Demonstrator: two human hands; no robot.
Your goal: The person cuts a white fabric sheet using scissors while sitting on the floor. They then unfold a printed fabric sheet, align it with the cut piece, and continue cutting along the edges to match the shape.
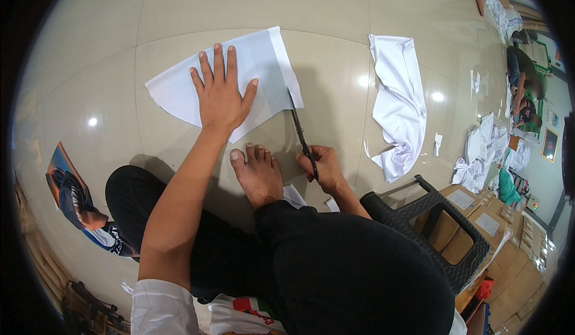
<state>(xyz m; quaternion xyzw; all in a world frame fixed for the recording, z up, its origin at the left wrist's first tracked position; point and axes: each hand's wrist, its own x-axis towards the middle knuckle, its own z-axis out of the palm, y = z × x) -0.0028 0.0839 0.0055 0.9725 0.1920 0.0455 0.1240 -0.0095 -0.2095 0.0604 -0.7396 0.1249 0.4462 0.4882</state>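
Observation:
A piece of white fabric (263, 65) lies flat on the tiled floor in front of me. My left hand (223, 94) is spread on it with the fingers apart, pressing near its middle. Dark scissors (301, 132) are in my right hand (324, 167), whose fingers are wrapped round the handles. The blades point away from me and reach the fabric's right part, beside a strip along that edge. How far apart the blades stand, I cannot tell. My bare foot (257, 173) rests just below the fabric, between my two arms.
Crumpled white cloth (400, 107) lies on the floor to the right. A black plastic stool (431, 227) stands at lower right by cardboard boxes (479, 215). White cloth piles (479, 149) and other people (527, 83) are at far right. Small scraps (294, 196) lie by my foot.

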